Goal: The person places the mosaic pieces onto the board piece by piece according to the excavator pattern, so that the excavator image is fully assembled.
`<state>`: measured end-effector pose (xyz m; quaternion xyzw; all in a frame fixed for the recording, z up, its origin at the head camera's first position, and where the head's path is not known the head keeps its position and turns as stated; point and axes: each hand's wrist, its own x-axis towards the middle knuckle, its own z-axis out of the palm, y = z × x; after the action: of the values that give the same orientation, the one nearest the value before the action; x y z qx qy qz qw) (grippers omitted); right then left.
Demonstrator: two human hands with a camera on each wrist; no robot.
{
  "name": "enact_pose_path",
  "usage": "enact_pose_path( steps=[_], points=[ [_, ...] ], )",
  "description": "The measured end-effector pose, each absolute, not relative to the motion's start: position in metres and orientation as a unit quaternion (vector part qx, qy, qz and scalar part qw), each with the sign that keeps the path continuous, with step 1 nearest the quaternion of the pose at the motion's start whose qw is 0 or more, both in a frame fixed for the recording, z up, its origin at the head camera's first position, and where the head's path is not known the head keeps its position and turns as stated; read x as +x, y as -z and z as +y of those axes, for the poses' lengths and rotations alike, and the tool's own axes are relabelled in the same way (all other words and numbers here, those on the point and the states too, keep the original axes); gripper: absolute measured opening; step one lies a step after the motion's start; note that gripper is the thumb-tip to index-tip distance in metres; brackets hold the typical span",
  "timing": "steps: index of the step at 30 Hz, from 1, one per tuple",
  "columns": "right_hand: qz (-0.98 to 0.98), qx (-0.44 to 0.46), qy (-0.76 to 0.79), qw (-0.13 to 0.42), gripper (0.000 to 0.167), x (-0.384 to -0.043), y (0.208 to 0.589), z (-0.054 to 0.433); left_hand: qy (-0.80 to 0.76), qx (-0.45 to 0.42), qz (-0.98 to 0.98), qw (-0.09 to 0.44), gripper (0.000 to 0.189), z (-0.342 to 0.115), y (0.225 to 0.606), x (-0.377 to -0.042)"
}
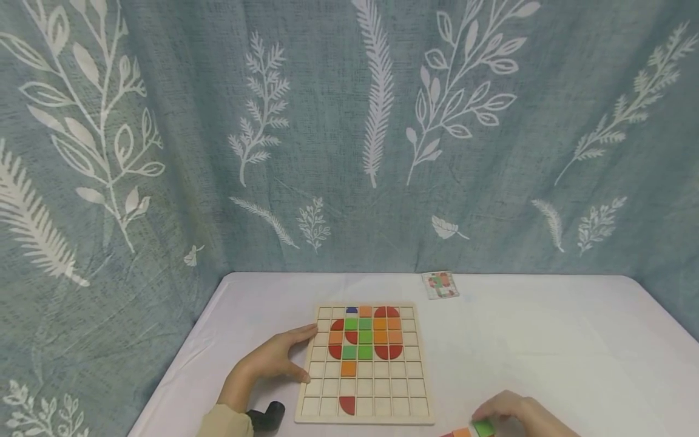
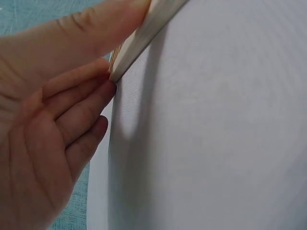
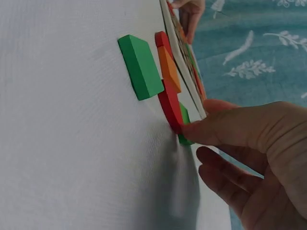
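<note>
A wooden grid board lies on the table with red, orange, green and blue pieces in some of its cells. My left hand touches the board's left edge, thumb low and fingers higher up, all fairly straight. In the left wrist view, its thumb rests over the board's pale edge. At the front right, my right hand pinches a green block, partly hidden. The right wrist view shows its thumb against a red block too. An orange block and a larger-looking green block lie close by.
A small card with a coloured pattern lies behind the board near the table's back edge. A black rounded object is beside the left sleeve. A leaf-patterned curtain hangs behind the white-covered table.
</note>
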<state>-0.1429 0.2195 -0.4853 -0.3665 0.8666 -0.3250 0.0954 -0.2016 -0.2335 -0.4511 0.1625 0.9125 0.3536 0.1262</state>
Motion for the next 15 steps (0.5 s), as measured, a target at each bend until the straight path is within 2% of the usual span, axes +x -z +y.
enact_pose_path(
  steps=[1, 3, 4, 6, 9, 11, 15],
  points=[
    [0.865, -0.372, 0.327, 0.083, 0.026, -0.142, 0.485, 0.220, -0.354, 0.162, 0.912, 0.128, 0.098, -0.234, 0.451, -0.202],
    [0.851, -0.418, 0.318, -0.002, 0.030, -0.137, 0.489, 0.221, -0.356, 0.163, 0.911, 0.131, 0.097, -0.234, 0.451, -0.202],
    [0.846, -0.426, 0.320, -0.021, 0.031, -0.137, 0.489, 0.220, -0.357, 0.163, 0.910, 0.132, 0.097, -0.234, 0.451, -0.202],
    [0.845, -0.425, 0.323, -0.039, 0.032, -0.135, 0.490, 0.219, -0.356, 0.166, 0.910, 0.133, 0.097, -0.234, 0.452, -0.202],
    [0.854, -0.408, 0.321, -0.033, 0.030, -0.134, 0.488, 0.219, -0.357, 0.166, 0.910, 0.130, 0.098, -0.234, 0.452, -0.202],
    [0.858, -0.388, 0.336, 0.014, 0.027, -0.133, 0.485, 0.220, -0.357, 0.165, 0.911, 0.125, 0.098, -0.234, 0.452, -0.203],
    [0.855, -0.332, 0.372, 0.145, 0.018, -0.136, 0.475, 0.220, -0.353, 0.157, 0.915, 0.113, 0.099, -0.235, 0.453, -0.204]
  ],
)
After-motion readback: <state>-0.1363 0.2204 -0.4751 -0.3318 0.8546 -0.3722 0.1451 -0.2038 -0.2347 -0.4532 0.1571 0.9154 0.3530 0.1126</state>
